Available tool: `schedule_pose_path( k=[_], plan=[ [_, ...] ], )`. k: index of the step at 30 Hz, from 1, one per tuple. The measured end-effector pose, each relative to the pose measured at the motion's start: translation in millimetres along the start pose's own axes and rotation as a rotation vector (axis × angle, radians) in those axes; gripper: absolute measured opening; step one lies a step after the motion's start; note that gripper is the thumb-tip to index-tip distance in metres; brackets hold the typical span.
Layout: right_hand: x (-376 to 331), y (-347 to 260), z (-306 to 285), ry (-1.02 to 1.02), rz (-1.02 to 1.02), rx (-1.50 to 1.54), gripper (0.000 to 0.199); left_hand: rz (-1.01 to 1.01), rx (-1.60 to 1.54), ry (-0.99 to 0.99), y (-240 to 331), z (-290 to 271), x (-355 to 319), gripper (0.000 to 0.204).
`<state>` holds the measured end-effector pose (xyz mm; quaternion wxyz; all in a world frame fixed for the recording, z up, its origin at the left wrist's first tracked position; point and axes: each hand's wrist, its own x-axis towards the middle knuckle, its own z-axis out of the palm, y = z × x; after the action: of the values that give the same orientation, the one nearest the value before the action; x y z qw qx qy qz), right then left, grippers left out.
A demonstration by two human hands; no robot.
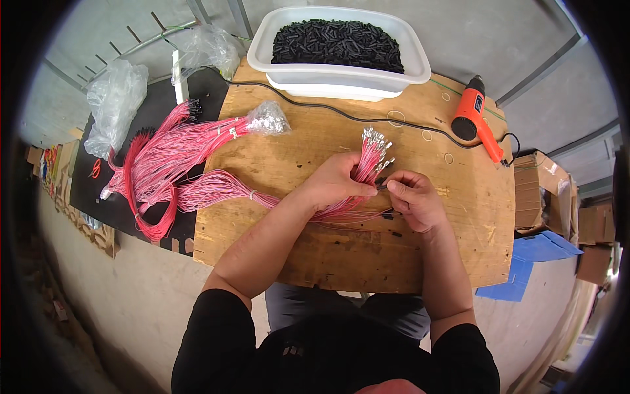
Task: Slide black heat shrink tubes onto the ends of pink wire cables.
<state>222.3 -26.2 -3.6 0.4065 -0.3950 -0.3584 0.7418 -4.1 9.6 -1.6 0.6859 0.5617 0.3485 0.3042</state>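
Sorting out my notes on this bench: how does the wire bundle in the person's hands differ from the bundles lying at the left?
The held wire bundle is gripped by the left hand, its bare metal terminals fanned upward, while the right hand pinches at one wire. The left bundles lie untouched, looped partly off the wooden board; one end is wrapped in clear plastic, another shows dark tips. Both are pink-red thin wires.

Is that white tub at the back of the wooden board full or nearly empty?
Full. The white tub is heaped almost to its rim with small black pieces, and none of its bottom shows.
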Motion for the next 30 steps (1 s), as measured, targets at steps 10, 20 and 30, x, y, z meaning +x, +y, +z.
schedule_pose_path(
  k=[10, 20, 30],
  plan=[
    [-5.2, -10.1, 7.3, 0.038, -0.063, -0.102, 0.014, -0.022, -0.009, 0.015, 1.4, 1.0, -1.7, 0.03],
    [-4.7, -2.7, 8.1, 0.146, -0.211, -0.52, 0.009, -0.032, -0.024, -0.021, 0.3, -0.8, 0.0, 0.03],
    [-5.2, -6.7, 14.3, 0.179, -0.241, -0.431, 0.006, -0.061, -0.129, -0.029, -4.2, -2.3, 0.8, 0.032]
  ],
)
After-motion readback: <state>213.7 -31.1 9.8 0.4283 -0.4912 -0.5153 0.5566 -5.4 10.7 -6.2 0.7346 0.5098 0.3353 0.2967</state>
